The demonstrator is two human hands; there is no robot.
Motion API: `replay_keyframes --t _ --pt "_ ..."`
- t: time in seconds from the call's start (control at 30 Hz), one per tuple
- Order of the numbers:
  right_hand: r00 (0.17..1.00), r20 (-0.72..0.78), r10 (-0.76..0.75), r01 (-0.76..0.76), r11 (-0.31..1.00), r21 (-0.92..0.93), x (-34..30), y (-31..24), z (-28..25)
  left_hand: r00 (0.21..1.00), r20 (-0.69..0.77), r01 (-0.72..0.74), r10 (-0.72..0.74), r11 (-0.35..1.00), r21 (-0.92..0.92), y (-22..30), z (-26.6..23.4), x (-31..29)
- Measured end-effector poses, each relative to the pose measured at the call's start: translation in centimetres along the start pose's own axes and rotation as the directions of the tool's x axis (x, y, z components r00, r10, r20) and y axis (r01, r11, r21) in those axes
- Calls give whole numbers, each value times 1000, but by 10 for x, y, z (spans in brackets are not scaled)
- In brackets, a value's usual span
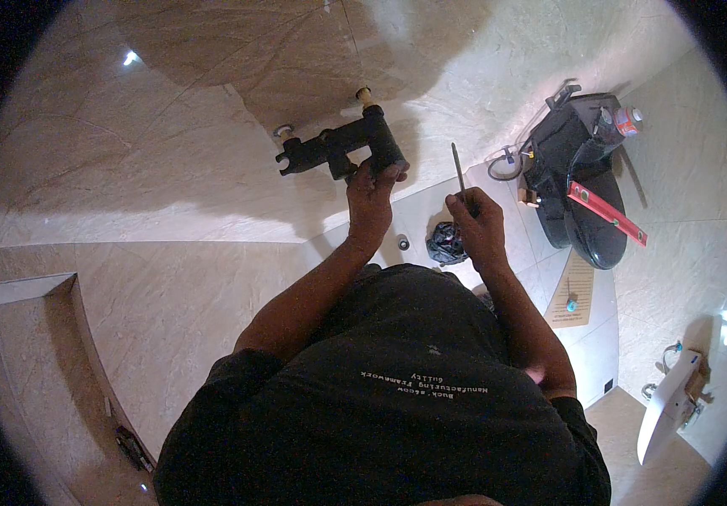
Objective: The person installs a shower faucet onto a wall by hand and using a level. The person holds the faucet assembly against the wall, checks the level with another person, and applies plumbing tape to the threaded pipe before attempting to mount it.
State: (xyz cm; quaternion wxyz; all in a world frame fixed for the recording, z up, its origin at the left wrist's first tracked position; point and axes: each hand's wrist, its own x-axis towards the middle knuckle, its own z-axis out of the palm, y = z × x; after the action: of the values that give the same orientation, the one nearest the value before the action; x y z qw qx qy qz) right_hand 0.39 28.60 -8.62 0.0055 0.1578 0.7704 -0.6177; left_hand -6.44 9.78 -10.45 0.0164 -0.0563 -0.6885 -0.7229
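My left hand (370,207) is closed round the lower end of a black wall mixer tap (329,148), holding it up against the tiled wall. Behind the mixer, a brass fitting (364,95) and a second, paler fitting (283,131) stick out of the wall. The mixer's upper right end meets the brass one; whether they are joined I cannot tell. In my right hand (480,223) is a thin screwdriver (458,169), its shaft pointing up and its handle mostly hidden by my fingers. The tip is apart from the mixer.
A black toilet (595,223) stands at the right, with a red spirit level (606,212) across it and a bottle (628,121) on top. On the floor lie a dark bag (446,244), a small cylinder (402,242) and cardboard (573,291). A white basin (669,406) is far right; a wall niche (34,291), left.
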Motion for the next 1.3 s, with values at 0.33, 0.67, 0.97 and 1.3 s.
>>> replay_keyframes --t 0.33,0.67,0.97,1.3 --pt "996 -9 91 -91 993 72 -10 14 8 998 51 25 -26 1000 5 -7 -9 4" --pt "934 -210 290 -221 929 297 -25 61 0 961 177 148 -214 934 325 -13 -49 -7" --pt "682 -540 493 -541 837 82 -116 289 4 498 832 27 -243 964 265 187 -59 -6" --pt "183 -425 886 -890 333 312 -316 362 101 483 547 171 683 539 -825 253 -44 -25"
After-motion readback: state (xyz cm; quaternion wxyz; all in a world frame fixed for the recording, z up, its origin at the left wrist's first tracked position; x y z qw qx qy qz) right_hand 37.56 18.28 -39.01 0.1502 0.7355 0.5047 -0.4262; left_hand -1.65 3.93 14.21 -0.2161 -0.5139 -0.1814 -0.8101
